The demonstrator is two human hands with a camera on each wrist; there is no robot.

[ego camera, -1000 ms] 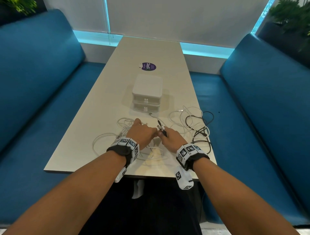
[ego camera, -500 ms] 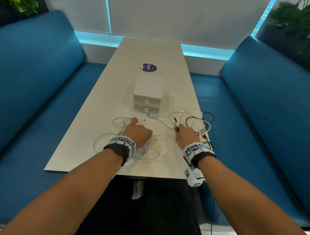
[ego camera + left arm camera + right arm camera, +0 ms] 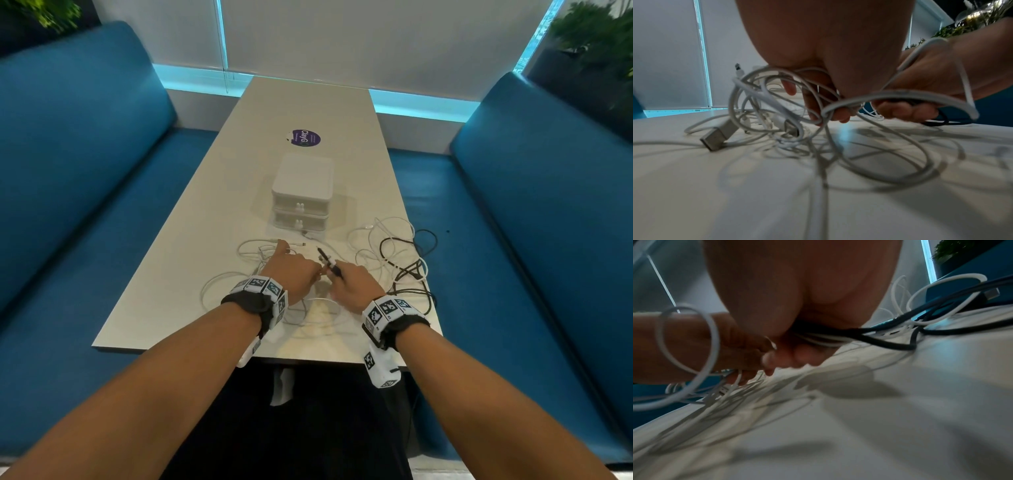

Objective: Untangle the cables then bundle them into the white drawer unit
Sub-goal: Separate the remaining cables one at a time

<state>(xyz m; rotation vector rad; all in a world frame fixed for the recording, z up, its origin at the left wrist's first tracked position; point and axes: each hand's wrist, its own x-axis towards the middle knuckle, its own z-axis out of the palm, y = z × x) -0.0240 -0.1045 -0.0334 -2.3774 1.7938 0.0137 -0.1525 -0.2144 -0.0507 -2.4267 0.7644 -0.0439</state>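
Left hand [image 3: 294,273] grips white cables [image 3: 777,100], right hand [image 3: 352,286] grips black cable [image 3: 890,339] plus white strands (likely separating colours), drawer unit [image 3: 303,192] shut.

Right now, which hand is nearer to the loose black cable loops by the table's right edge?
Right. The right hand sits just beside the black cable loops, gripping black and white strands; the left hand is farther off, among white cables.

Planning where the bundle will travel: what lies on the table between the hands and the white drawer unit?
In the head view, white cable loops and a connector end lie between the hands and the white two-drawer unit; otherwise bare tabletop.
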